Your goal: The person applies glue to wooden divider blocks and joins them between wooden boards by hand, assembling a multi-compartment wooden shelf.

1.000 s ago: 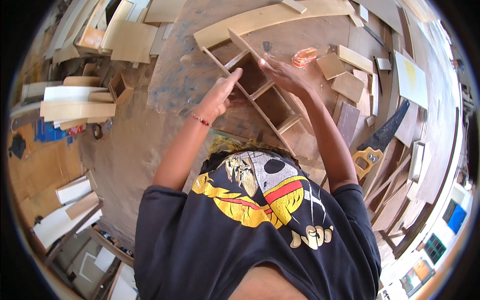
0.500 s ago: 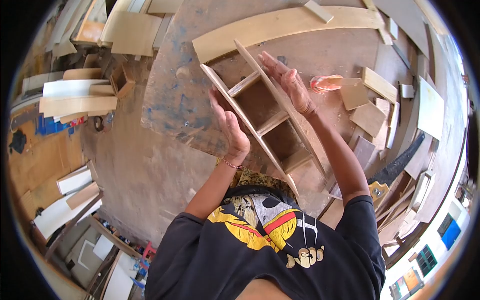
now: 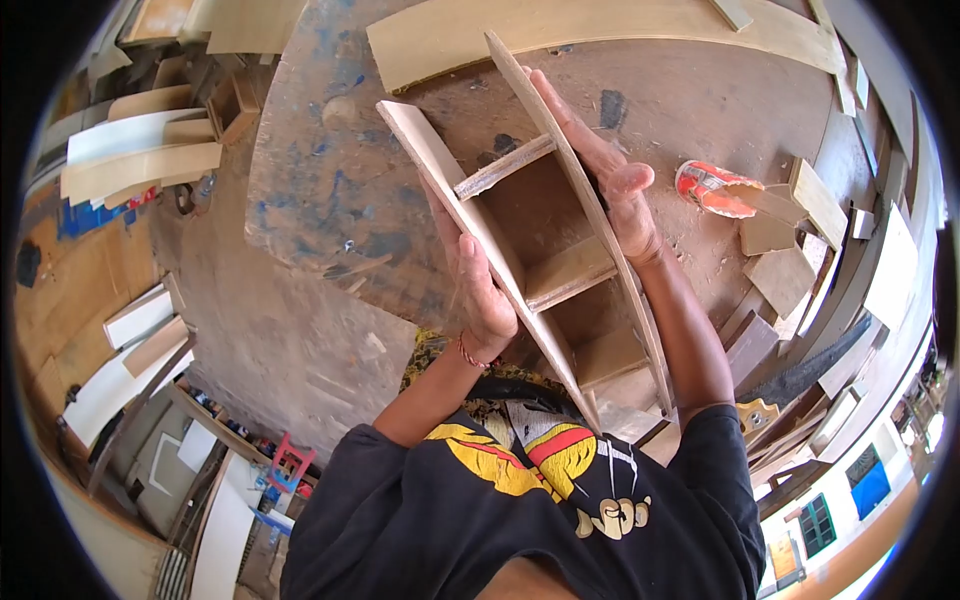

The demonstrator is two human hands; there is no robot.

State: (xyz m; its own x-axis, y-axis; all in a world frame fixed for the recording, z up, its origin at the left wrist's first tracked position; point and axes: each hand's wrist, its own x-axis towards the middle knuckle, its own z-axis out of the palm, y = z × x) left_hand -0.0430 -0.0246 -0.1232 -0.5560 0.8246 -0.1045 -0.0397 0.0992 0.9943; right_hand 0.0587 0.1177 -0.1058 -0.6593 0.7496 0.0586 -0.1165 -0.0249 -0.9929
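A long wooden shelf frame point(image 3: 503, 255) lies slantwise between my hands. It has two long side boards and three crosspieces, the nearest one a wider board, with open compartments between. My left hand point(image 3: 487, 300) presses its palm along the outside of the left board; its fingers run partly hidden behind that board. Against the outer face of the right board rests my right hand point(image 3: 627, 208), fingers stretched along it and thumb raised. Both hands hold the frame between them. Whether the frame touches the worktable point(image 3: 330, 225) below, I cannot tell.
A red-and-white can point(image 3: 712, 188) lies on its side with a flat stick in it. Wood offcuts point(image 3: 782, 277) and a handsaw point(image 3: 812, 368) are at right. A long curved board point(image 3: 600, 22) lies across the far side. Stacked boards point(image 3: 145, 165) stand at left.
The frame looks larger and nearer, and its inner faces show more. Both hands have moved with it, keeping their places on the side boards. The whole view has shifted slightly.
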